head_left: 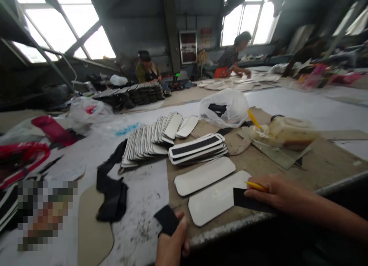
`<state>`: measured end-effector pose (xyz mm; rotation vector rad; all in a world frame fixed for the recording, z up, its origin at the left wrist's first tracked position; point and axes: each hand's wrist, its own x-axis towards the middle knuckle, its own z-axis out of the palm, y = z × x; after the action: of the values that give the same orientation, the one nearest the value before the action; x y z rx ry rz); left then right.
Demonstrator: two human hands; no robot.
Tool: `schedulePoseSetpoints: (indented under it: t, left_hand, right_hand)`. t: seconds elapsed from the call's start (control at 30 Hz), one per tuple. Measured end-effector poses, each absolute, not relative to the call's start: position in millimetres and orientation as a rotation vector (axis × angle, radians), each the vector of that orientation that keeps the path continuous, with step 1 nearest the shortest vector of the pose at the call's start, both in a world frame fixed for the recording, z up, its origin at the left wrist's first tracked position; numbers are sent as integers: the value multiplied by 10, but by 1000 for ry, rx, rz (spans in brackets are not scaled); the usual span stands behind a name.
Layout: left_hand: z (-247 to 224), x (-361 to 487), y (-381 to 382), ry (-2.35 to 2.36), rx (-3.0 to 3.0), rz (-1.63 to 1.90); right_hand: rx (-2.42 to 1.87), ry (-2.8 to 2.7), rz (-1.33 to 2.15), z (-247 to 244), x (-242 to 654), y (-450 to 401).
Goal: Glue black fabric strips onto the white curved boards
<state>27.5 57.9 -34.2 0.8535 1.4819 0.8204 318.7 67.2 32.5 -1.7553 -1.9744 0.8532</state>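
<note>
My left hand (172,239) is closed on a piece of black fabric (166,220) at the table's front edge. My right hand (276,189) is closed too, pinching a black strip (241,198) and a thin yellow stick (257,186) whose tip is hard to make out. Just left of that hand lies a white rounded panel (214,200) with a dark edge, partly overlapped by the black strip. A second white panel (204,176) lies behind it. Farther back, a small stack is topped by a white panel with a black strip along its middle (198,145).
A fanned row of white panels (143,145) stands left of centre. Black cloth (113,193) lies beside a beige cut piece (93,223). At the right is a yellowish plastic container (290,131) near a clear bag (224,106). Two people work farther back.
</note>
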Motion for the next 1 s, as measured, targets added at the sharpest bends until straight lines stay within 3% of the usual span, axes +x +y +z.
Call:
schedulePoseSetpoints:
  t: [0.17,0.4,1.0]
  left_hand:
    - [-408,304,759,1386,776,783]
    - [-398,371,807,1332,775,680]
    - [-335,384,981,1338,768,549]
  right_hand:
    - [-1662,-2219,1155,115,2785,1024]
    - [-1576,-2418,1289,9,2368,1323]
    - [-1701,-2841,933,-137,2092,1501]
